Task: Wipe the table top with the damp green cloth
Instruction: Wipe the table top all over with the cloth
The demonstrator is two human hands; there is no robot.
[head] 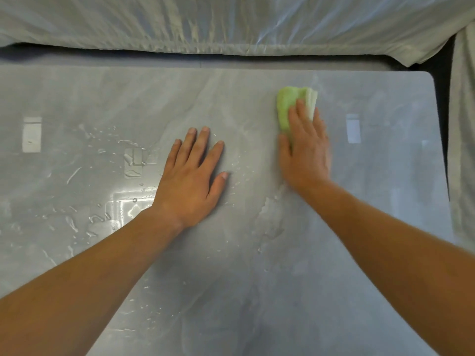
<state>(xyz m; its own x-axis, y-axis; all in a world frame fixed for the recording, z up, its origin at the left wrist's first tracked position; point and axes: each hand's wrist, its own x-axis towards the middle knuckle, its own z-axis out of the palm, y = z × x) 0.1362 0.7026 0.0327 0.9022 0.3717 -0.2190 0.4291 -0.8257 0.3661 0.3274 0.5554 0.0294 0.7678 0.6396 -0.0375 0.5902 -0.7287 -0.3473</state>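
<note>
Right fingers [299, 116] flat and close together, pressing down on the green cloth [288, 109], not curled round it. Right hand [304, 150] a bit blurred, in the upper right of the frame. Cloth folded up small, its layers showing at the top right edge, poking out past the fingertips and out to the left of the hand. Thumb lying along the cloth's lower left side. Cloth resting flat on the bench [385, 227], not far from the back edge.

Left fingers [199, 142] spread a little and laid flat on the bare bench, holding nothing. Left hand [191, 181] near the middle of the frame, palm down, thumb sticking out to the right. Well apart from the cloth, with a strip of bare bench between the two hands.

Both bare arms coming up from the bottom corners of the frame, left arm from the lower left, right arm from the lower right.

Grey bench with pale cloudy streaks, filling most of the frame, with a rounded corner at the upper right. Water drops [102, 217] and little puddles shining on the left side, beside and below the left hand. Smeared wet patch [270, 217] below the right hand. Bright square lights shining back off the wet top.

Wrinkly clear plastic sheet [205, 21] over something pale across the top of the frame, behind the bench. Dark gap between it and the bench.
</note>
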